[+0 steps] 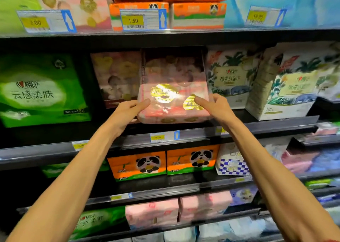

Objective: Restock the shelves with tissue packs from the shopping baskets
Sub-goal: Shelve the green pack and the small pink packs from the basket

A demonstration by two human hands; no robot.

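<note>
A pink tissue pack [172, 92] with gold heart marks and clear wrap sits tilted on the middle shelf [276, 127], its front end over the shelf edge. My left hand [128, 113] grips its lower left corner, thumb on top. At the right front edge my right hand [214, 105] holds it, thumb pressed near a gold heart. A matching pink pack [116, 76] stands just to the left, further back. No shopping basket is in view.
A green pack [42, 91] stands at the left, white leaf-print packs [233, 76] at the right. Orange panda packs [137, 165] fill the shelf below, pink packs [152, 214] lower still. Price tags [161, 136] line the shelf edges.
</note>
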